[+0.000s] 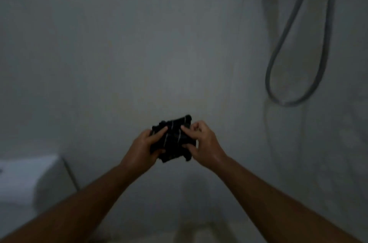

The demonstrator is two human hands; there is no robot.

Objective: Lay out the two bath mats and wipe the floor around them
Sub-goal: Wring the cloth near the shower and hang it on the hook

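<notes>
A small black cloth [172,139] with thin pale stripes is bunched up in front of a grey wall, held at arm's length. My left hand [142,149] grips its left side with the thumb on top. My right hand [203,143] pinches its right side with the fingers curled. Both forearms reach in from the bottom corners. No bath mat is in view. The picture is dim and blurred.
A grey shower hose [278,75] hangs in a loop on the wall at the upper right. A white fixture [25,179], probably a toilet tank, stands at the lower left. A strip of pale floor [199,232] shows at the bottom.
</notes>
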